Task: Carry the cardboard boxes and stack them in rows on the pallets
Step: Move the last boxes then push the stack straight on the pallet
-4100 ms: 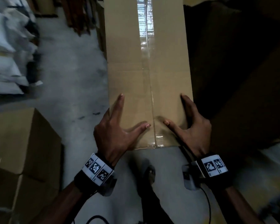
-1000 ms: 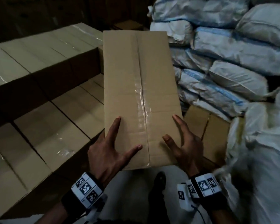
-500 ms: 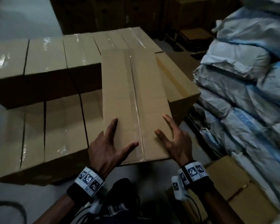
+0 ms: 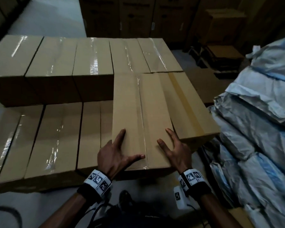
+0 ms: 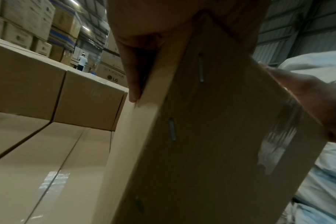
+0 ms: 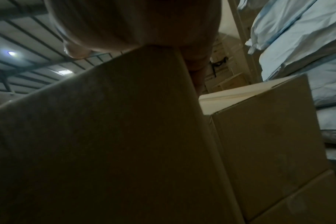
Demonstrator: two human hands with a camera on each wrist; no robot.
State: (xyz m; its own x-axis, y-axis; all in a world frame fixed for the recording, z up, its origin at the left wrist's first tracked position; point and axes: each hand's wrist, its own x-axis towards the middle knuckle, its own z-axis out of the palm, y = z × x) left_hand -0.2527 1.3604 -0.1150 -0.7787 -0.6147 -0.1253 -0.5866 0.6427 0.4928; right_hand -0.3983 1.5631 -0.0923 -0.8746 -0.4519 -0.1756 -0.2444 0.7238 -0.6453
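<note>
Placing step — both hands, left (image 4: 113, 155) and right (image 4: 176, 151), clamp the box's (image 4: 141, 112) near corners over the stack's (image 4: 53, 134) right end; next, I'd guess, lower it flush beside the right-hand box (image 4: 191, 109).

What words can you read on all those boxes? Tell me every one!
"LG", with its round logo, on a big carton far back in the left wrist view.
The stacked cartons at upper left there carry dark marks, too small and blurred to read.
The dark cartons behind the pallet have faint print, unreadable.
The wristbands show square code patterns, no words.
The held box: no text.
</note>
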